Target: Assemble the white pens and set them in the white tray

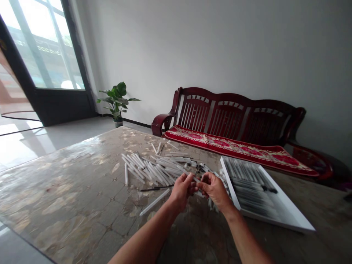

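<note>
My left hand (183,190) and my right hand (216,190) are close together over the table, fingers pinched. Between them runs a slim pale pen (196,179), gripped at one end by each hand; its ends are hidden by the fingers. Just beyond lies a heap of white pen barrels (148,168). Small white and black pen parts (205,168) are strewn behind and beside my right hand. A single white barrel (154,202) and a thin dark rod (154,189) lie left of my left hand.
To the right, a shallow white box (297,216) holds rows of pens, some with black ends. The patterned table (82,198) spreads out to the left. Beyond it stand a dark red wooden bench (225,113) with a red cover and a potted plant (117,101).
</note>
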Motion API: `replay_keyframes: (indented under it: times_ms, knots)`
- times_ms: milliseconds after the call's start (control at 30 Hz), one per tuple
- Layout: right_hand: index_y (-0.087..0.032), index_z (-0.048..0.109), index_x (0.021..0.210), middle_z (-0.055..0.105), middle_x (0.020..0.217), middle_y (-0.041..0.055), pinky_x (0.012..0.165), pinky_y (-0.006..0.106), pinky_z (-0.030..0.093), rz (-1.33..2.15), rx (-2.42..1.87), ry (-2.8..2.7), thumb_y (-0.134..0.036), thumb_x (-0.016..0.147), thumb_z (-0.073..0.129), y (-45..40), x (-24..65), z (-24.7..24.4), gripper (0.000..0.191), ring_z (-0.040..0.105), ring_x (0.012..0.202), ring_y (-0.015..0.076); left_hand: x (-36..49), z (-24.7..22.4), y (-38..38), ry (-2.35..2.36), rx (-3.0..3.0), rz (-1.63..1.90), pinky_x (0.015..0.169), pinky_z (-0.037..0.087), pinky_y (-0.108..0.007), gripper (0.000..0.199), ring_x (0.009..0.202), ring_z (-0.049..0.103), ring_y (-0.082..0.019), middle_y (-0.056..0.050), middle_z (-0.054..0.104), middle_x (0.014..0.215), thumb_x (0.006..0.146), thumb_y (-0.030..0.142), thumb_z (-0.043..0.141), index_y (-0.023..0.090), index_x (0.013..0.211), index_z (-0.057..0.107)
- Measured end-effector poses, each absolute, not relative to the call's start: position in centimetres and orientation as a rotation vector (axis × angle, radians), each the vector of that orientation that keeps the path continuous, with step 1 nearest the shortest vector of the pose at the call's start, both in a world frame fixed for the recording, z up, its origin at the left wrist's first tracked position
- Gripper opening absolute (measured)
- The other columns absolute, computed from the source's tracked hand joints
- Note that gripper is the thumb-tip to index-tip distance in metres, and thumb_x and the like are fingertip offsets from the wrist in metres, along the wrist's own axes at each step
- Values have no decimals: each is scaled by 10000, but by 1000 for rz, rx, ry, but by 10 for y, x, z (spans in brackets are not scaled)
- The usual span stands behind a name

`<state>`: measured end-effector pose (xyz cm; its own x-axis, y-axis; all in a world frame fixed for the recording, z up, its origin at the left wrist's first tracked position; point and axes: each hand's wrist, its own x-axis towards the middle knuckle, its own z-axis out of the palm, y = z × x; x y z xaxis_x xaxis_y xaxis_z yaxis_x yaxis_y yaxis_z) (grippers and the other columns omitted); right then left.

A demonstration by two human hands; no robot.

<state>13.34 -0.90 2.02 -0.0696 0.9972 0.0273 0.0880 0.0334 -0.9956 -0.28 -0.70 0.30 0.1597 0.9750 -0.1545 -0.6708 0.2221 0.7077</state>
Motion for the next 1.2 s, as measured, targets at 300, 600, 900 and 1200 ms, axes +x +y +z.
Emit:
replay_keyframes:
  times_ms: [300,600,900,1200]
  knots:
    - [-232,685,847,695,902,39,801,295,487,494,-1442,-1998,-237,815,628,-15,120,-8,65,657,877,206,-20,6,11,645,266,1416,538,562,-153,169,599,686,-93,0,665,675,835,193,731,150,779,577]
    - [-218,714,923,695,944,95,788,308,502,246,-1553,-2066,-118,870,434,-20,113,-16,301,671,887,222,-10,-1,15,634,202,1357,537,560,-152,150,579,687,-103,-26,673,654,825,133,727,128,758,592]
    - [-215,657,908,736,870,66,626,346,574,900,-1226,-986,-488,701,686,-4,124,-14,344,708,784,256,-6,1,13,658,200,1351,561,568,-150,144,602,706,-113,-41,696,667,818,99,725,126,761,596]
    - [-208,672,885,741,813,42,676,352,585,925,-1152,-886,-491,647,763,-7,119,-12,381,710,770,240,-2,-5,10,658,273,1329,595,583,-168,132,624,710,-115,-34,703,675,817,117,732,130,768,610]
